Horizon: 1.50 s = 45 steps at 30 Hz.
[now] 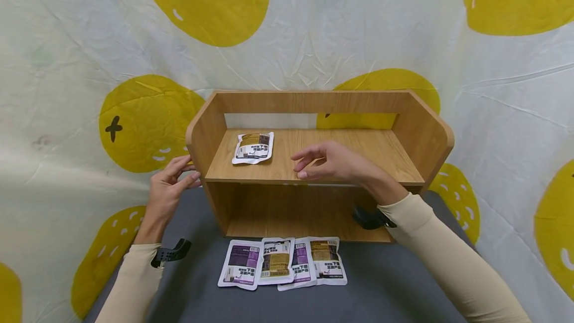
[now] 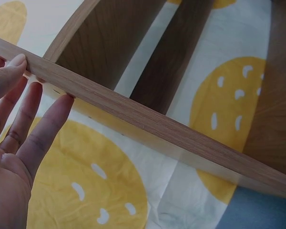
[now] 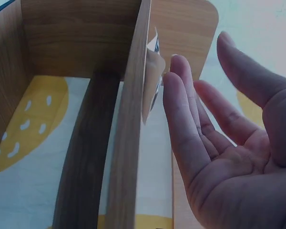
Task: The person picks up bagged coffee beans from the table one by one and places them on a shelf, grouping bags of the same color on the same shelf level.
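My left hand (image 1: 167, 189) is at the left side panel of a wooden two-tier shelf (image 1: 314, 101). In the left wrist view, its thumb lies at the edge of the panel (image 2: 109, 98) and the fairly straight fingers touch the outer face. My right hand (image 1: 329, 161) hovers over the front of the upper board with fingers loosely bent, holding nothing. Left of it on that board lies a white-edged pouch (image 1: 253, 148) with a brown and white label, apart from the fingers. The right wrist view shows this pouch (image 3: 153, 76) edge-on, beyond the fingertips.
Several flat pouches, including a purple-labelled one (image 1: 241, 264) and a brown-labelled one (image 1: 328, 260), lie in an overlapping row on the dark grey table (image 1: 197, 293) before the shelf. A white cloth (image 1: 336, 24) with yellow shapes hangs behind. Each wrist wears a black strap.
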Motion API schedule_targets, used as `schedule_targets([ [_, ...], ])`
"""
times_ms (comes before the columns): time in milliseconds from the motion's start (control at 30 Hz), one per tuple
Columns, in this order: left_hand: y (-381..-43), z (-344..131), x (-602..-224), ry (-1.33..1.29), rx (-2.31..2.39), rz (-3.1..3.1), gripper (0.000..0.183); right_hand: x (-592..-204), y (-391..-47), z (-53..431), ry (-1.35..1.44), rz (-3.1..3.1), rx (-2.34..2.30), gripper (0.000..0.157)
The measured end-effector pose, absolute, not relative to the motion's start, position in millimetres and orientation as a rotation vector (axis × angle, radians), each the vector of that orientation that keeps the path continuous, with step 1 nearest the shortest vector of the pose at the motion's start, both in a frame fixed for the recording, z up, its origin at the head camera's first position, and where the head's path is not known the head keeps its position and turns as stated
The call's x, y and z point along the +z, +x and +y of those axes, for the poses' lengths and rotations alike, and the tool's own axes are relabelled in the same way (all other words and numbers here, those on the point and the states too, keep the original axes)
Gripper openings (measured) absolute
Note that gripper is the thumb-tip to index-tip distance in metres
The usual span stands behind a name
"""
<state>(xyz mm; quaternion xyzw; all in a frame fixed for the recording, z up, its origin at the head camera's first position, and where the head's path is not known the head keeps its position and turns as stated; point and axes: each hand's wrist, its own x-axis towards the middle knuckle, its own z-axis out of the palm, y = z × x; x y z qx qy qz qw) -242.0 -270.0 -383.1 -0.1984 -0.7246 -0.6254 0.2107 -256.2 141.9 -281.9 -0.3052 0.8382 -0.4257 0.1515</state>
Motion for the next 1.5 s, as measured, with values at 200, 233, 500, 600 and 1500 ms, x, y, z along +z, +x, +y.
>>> schedule_targets([
  [200,-242,-270,-383,-0.556,-1.737,-2.015,0.047,-290,-238,154,-0.913,2.327,-1.26,0.054],
  [233,-242,-270,-383,-0.556,-1.736,-2.016,0.047,-292,-235,156,-0.912,2.303,-1.274,0.054],
  [500,-243,-270,-381,-0.575,-1.736,-2.008,0.048,-306,-219,171,-0.923,2.183,-1.339,0.05],
  [600,-244,-270,-382,-0.582,-1.739,-2.005,0.048,-314,-215,177,-0.926,2.169,-1.359,0.05],
  [1500,-242,-269,-382,-0.571,-1.73,-2.009,0.047,-414,-203,204,-0.749,2.155,-1.521,0.047],
])
